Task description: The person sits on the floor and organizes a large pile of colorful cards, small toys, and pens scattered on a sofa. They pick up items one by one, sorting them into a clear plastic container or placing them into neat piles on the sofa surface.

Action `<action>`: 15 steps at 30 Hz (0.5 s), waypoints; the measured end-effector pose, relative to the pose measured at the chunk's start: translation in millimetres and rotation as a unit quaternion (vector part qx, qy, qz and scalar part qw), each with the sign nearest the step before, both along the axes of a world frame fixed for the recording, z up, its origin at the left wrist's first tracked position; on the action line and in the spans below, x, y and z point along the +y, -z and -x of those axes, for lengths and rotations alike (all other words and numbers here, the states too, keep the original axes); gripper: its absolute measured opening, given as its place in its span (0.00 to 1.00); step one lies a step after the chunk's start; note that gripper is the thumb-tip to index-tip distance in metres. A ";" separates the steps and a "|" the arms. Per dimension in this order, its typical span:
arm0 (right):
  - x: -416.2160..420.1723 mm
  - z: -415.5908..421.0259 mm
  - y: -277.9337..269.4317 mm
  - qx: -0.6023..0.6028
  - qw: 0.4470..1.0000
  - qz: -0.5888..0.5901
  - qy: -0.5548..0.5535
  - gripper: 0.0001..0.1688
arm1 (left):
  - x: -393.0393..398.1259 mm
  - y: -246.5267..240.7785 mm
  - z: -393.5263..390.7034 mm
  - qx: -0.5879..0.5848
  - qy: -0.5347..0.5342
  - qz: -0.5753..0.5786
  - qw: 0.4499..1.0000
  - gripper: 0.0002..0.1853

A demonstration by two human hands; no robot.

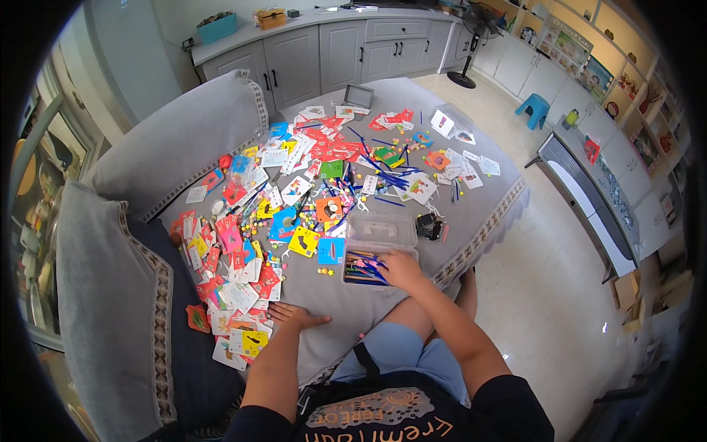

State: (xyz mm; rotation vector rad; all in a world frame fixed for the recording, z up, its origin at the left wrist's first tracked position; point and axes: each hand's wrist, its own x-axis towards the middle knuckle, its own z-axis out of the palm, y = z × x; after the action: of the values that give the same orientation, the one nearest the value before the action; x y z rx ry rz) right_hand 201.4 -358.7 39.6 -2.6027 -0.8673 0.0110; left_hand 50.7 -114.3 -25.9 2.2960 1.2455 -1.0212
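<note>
My right hand (399, 269) reaches into an open clear plastic box (381, 231) that holds pencils and blue pens (359, 271); its fingertips rest on or around them, and whether they grip any is hidden. Palm down on the grey sofa cover lies my left hand (298, 317), fingers apart, beside a heap of picture cards (238, 296). Beyond the box are a blue card (331, 251), a yellow card (304, 241) and an orange card (329, 209). Blue pens (392, 178) lie loosely piled farther back, among small coloured paper stars (265, 227).
Grey cushions (182, 132) border the left side. A black object (429, 226) sits right of the box lid. A small grey case (359, 96) and a clear container (450, 119) stand at the back. Across the floor are a blue stool (533, 111) and a fan (462, 79).
</note>
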 end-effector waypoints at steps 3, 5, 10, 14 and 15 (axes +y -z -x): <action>13.5 -10.5 32.3 0.026 0.998 -0.035 0.041 0.10 | -2.0 2.9 0.6 -0.012 0.001 0.008 1.000 0.86; 13.2 -12.3 45.9 0.062 0.996 -0.058 0.001 0.11 | -0.7 4.3 0.4 -0.021 0.002 0.010 1.000 0.86; 17.9 4.3 26.7 0.085 0.990 -0.107 -0.031 0.14 | 4.5 13.8 7.6 -0.053 -0.009 0.004 0.999 0.86; 5.1 -2.9 24.5 0.115 0.991 0.027 -0.059 0.14 | 4.7 10.7 5.5 -0.045 -0.024 0.011 0.999 0.86; 0.8 -6.0 29.4 0.093 0.992 0.048 -0.065 0.14 | 3.1 8.9 4.8 -0.043 -0.025 0.017 0.999 0.87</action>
State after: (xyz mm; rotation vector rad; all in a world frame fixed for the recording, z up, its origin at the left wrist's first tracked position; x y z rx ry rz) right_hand 207.4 -357.8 10.2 -2.5769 -0.9876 0.3338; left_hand 45.9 -111.3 -34.8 2.2461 1.2360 -0.9103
